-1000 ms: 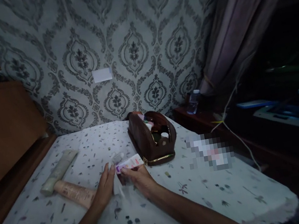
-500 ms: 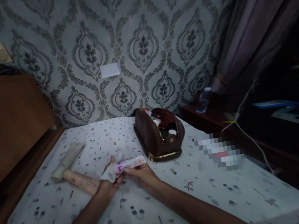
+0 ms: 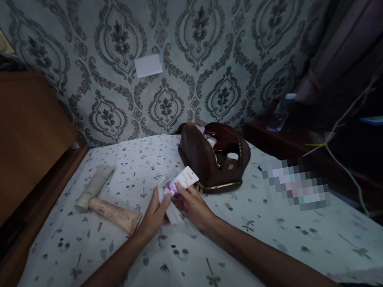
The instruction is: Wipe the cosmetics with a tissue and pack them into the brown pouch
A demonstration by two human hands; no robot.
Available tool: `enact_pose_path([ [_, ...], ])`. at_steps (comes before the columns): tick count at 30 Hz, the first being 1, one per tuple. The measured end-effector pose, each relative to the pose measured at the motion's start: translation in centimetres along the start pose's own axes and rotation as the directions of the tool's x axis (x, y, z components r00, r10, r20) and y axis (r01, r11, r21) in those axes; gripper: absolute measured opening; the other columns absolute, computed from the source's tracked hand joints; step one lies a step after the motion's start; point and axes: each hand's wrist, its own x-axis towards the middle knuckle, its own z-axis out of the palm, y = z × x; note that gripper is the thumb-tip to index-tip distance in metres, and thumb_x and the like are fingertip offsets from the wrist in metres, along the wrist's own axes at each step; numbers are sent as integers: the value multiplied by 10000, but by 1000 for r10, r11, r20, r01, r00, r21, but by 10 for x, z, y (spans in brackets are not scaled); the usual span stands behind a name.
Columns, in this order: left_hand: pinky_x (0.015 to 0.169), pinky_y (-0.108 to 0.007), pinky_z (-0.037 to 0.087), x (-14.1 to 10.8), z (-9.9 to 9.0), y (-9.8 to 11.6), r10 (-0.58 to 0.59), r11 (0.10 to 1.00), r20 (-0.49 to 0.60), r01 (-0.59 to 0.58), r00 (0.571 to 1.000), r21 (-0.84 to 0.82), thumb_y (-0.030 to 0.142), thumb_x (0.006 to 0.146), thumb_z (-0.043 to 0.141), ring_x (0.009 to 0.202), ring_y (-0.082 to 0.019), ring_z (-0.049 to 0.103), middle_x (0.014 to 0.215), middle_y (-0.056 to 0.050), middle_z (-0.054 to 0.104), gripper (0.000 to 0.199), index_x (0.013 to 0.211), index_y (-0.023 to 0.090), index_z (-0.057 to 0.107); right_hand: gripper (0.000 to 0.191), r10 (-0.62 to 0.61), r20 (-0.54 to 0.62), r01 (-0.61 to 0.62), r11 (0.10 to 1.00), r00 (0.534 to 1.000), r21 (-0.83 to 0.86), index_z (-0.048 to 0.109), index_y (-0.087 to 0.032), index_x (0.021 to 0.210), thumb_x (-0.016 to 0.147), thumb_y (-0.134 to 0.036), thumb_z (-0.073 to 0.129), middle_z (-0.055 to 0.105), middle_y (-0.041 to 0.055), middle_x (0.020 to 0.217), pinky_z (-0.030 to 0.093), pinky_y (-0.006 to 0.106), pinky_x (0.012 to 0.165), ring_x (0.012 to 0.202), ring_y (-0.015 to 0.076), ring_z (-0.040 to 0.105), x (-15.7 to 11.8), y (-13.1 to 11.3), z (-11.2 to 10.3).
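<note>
A small white and purple packet (image 3: pixel 187 177) with printing on it is held up in front of me, in the middle of the bed. My right hand (image 3: pixel 198 208) is closed on it, thumb across its printed face. Thin whitish wrapping (image 3: pixel 174 215), tissue or plastic, hangs around the packet's lower left end. My left hand (image 3: pixel 155 215) pinches this wrapping, its thumb against the purple part. Just beyond my right hand stands an open brown toiletry bag (image 3: pixel 197 159), holding a white-capped item and others. Left of my hands lie a beige tube (image 3: pixel 115 214) and a grey-green tube (image 3: pixel 96 186).
A patterned white sheet (image 3: pixel 210 258) covers the surface. A blurred-out flat object (image 3: pixel 295 184) lies on the right. Past the right edge are a clear bottle (image 3: pixel 282 113) and a white cable (image 3: pixel 345 171) on dark furniture. A wooden panel (image 3: pixel 11 144) borders the left; a papered wall stands behind.
The packet has turned so its printed face shows and its free end points up and right. My left hand has shifted its hold on the wrapping. The whole view has tilted downward.
</note>
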Motion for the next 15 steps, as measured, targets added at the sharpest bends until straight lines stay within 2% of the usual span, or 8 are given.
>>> enact_pose_path([
  [2,1060,-372,426,-1,-4,5,44,993,94,-54,995,105,471,924,549,1234,-248,535,1289,-76,610,556,1398,209,423,490,-5,0,5,999,1000,-33,655,-210,933,627,-552,828,712,9,866,485,238,601,736,146,643,1,1,-2],
  [5,1040,-375,436,-1,-8,9,74,974,196,-113,978,196,429,946,515,1192,-244,560,1250,-81,633,534,1408,190,398,490,22,33,-19,996,999,-84,649,-216,953,661,-582,793,710,17,897,489,254,629,758,155,647,1,2,-3],
  [11,895,-335,499,0,-11,12,41,954,175,-90,984,286,438,931,513,1007,-226,623,1036,-53,693,414,1246,169,514,501,74,100,-66,995,992,-77,634,-217,999,681,-572,789,702,20,912,505,288,692,812,174,652,1,5,-7],
  [15,865,-317,495,-2,-11,17,13,933,146,-64,989,353,469,926,492,947,-211,635,1010,-45,695,371,1151,181,553,454,68,138,-62,997,988,-48,635,-208,982,682,-496,819,689,19,911,517,306,732,821,170,645,0,6,-9],
])
